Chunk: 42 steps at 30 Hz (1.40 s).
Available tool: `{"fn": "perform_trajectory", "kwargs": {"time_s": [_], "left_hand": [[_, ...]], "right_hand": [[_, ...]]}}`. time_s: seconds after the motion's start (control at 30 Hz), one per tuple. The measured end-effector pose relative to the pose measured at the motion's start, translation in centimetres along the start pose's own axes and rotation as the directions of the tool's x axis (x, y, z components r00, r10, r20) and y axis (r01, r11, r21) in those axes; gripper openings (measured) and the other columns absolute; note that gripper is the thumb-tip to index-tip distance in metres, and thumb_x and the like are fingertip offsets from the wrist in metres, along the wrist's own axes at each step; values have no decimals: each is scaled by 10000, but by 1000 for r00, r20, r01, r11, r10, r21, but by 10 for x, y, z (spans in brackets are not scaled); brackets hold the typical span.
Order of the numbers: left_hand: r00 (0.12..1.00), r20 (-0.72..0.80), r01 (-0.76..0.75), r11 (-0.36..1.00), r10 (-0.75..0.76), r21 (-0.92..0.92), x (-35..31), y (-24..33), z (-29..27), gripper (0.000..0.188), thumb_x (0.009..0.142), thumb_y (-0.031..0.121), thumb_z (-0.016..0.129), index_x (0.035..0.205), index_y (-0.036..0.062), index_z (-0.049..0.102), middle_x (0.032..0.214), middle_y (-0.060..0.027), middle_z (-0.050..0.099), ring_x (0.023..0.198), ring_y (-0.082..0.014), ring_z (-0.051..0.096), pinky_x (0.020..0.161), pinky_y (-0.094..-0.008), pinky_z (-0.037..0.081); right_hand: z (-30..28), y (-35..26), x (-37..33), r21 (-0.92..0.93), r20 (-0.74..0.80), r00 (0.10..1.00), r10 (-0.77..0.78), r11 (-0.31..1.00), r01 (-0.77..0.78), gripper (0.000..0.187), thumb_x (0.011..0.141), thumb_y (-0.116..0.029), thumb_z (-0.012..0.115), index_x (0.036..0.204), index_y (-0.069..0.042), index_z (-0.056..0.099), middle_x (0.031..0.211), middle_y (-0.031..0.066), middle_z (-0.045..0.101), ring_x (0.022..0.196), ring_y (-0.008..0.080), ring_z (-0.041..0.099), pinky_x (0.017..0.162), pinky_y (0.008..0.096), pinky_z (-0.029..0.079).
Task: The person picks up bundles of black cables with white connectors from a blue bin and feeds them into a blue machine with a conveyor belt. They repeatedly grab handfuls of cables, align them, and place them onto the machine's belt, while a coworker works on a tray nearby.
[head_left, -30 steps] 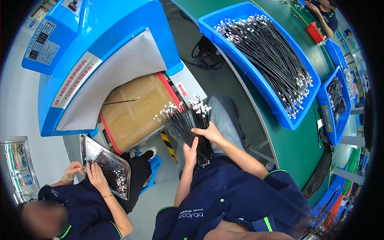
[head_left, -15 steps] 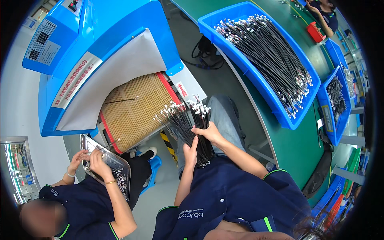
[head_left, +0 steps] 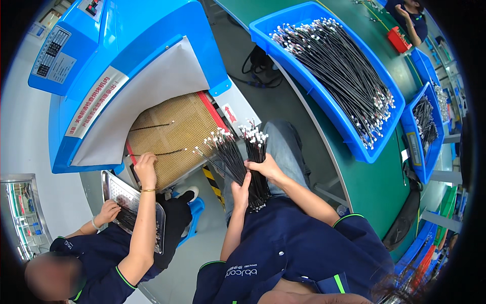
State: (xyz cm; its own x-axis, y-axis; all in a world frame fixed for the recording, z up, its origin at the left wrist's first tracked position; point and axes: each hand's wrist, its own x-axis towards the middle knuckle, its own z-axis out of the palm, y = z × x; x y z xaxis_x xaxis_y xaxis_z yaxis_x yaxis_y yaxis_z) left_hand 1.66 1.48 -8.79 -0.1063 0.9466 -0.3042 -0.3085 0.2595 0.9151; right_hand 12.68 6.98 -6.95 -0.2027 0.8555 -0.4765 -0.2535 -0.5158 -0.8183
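In front of my lap I hold a large bundle of black cables (head_left: pixel 229 159) with white connectors at their ends. My left hand (head_left: pixel 241 190) is closed round the left part of it. My right hand (head_left: pixel 266 168) grips the right part (head_left: pixel 256 147), its thumb lying across the cables. The white ends fan out upward in two clumps with a small gap between them. Palms and most fingers are hidden behind the cables.
To the left, a co-worker's hand (head_left: pixel 147 169) reaches over a mesh conveyor (head_left: pixel 174 121) under a blue machine (head_left: pixel 147 30); a metal tray (head_left: pixel 107 182) rests on that person's lap. A blue bin (head_left: pixel 349 144) of cables stands on the green table (head_left: pixel 324 116) at my right.
The co-worker's hand has moved from the tray to the conveyor, where a second cable now lies. My hands and the cable bundle have hardly moved.
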Motion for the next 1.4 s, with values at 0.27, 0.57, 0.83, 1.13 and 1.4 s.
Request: {"fn": "perform_trajectory", "kwargs": {"time_s": [0.27,0.57,0.83,1.13,1.4], "left_hand": [[999,-24,36,999,-37,-40,0,-3,-1,303,805,53,500,1093,-34,462,1089,-80,497,983,-138,473,862,-252,350],[996,-44,75,995,-78,-67,0,-7,-3,322,803,65,512,1107,-22,449,1087,-63,488,955,-123,471,840,-248,359],[994,-98,49,997,-54,-60,-1,-12,-3,294,807,108,526,1061,-37,487,1032,-59,519,920,-107,487,815,-230,367],[997,79,-18,999,13,51,1,-4,-1,359,807,64,493,1145,-27,417,1154,-77,449,1048,-140,425,905,-259,310],[997,62,48,998,-46,-31,-1,2,0,364,804,64,498,1149,-23,417,1152,-78,453,1053,-144,426,904,-260,313]], "right_hand": [[0,5,2,-60,-35,997,-63,996,61,169,642,-55,613,793,10,576,727,48,577,675,109,542,630,250,437],[3,-4,-2,28,11,999,-47,999,47,159,663,-77,615,790,8,570,713,49,566,649,106,529,605,249,431],[5,-1,-1,-7,-29,999,-39,999,39,175,660,-102,651,781,5,584,686,39,566,623,103,531,588,240,432],[-1,-1,0,-16,-13,999,41,999,-41,197,649,-103,664,790,14,593,701,57,584,657,111,548,622,247,443],[1,-3,-3,-5,-42,999,-29,1000,28,175,639,-91,658,763,13,591,717,60,590,656,114,551,617,249,444]]}}
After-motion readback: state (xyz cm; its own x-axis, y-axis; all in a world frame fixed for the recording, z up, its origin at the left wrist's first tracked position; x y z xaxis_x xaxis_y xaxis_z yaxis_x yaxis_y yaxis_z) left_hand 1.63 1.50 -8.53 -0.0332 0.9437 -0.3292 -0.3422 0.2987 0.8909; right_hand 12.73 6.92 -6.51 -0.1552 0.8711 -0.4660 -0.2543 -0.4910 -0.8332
